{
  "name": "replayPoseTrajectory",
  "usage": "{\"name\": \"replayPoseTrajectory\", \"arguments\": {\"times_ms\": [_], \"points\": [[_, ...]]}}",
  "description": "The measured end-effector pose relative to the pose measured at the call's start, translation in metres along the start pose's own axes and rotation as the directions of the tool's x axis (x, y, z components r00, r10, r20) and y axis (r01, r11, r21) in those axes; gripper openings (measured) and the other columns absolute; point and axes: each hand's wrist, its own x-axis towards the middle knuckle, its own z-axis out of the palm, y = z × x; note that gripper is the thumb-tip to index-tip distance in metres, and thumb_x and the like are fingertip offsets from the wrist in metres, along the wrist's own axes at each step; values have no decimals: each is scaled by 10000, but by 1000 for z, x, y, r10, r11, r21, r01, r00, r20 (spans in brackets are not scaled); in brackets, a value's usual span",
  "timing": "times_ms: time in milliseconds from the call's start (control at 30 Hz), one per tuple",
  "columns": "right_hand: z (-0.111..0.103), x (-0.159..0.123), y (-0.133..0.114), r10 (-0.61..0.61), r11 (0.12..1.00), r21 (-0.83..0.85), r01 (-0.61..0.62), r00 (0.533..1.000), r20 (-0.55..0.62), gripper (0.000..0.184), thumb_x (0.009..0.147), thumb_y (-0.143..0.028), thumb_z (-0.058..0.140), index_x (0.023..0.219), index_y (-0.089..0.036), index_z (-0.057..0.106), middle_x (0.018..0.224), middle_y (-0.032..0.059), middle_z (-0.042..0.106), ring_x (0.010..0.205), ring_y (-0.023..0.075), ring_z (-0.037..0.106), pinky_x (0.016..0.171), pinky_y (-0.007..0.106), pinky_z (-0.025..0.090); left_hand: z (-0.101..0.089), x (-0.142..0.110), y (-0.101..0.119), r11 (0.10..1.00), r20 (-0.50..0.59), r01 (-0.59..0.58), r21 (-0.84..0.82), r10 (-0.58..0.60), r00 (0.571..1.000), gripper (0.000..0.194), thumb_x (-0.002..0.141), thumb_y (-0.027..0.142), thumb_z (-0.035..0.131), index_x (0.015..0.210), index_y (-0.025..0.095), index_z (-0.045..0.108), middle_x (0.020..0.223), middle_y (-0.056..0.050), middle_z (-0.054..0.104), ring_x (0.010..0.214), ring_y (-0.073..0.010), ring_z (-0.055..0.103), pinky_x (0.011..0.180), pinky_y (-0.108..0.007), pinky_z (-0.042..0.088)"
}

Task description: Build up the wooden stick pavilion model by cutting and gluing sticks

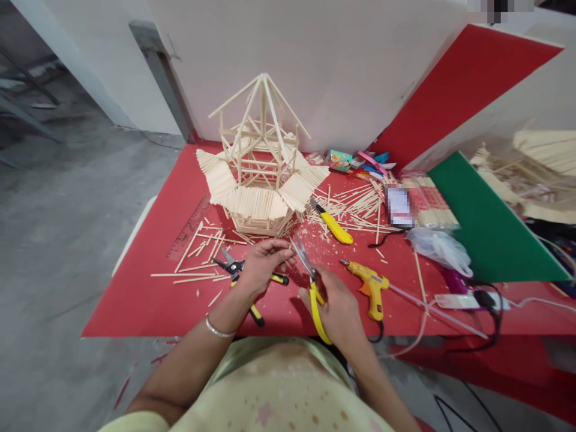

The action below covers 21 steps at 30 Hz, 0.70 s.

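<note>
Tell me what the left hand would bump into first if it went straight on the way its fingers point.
Most likely the scissor blades in the right hand, just ahead of the left hand; depth is hard to judge.

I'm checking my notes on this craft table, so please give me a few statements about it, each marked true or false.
1. The right hand holds yellow-handled scissors. True.
2. The glue gun is in the left hand. False: the glue gun lies on the red table.
3. The left arm wears a bracelet. True.
4. The stick model is covered to its peak. False: the stick model has an open frame on top.
</note>
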Motion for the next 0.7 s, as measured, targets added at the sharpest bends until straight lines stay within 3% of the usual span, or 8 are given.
{"name": "replayPoseTrajectory", "arguments": {"times_ms": [233,700], "points": [[10,1,-5,-48,967,-254,29,996,-69,473,919,-416,557,1332,-187,549,1123,139,674,1000,292,646,800,357,495,0,0,-1,998,-18,-38,42,39,999,265,668,348,841,796,147,727,625,9,664,435,-65,526,420,-173,427],[15,2,-3,-41,958,-286,19,997,-70,444,949,-405,522,1345,-204,537,1090,116,671,956,264,634,722,320,449,3,-8,8,969,28,-108,222,104,994,175,745,321,751,707,156,706,590,13,631,501,-95,549,498,-195,459]]}}
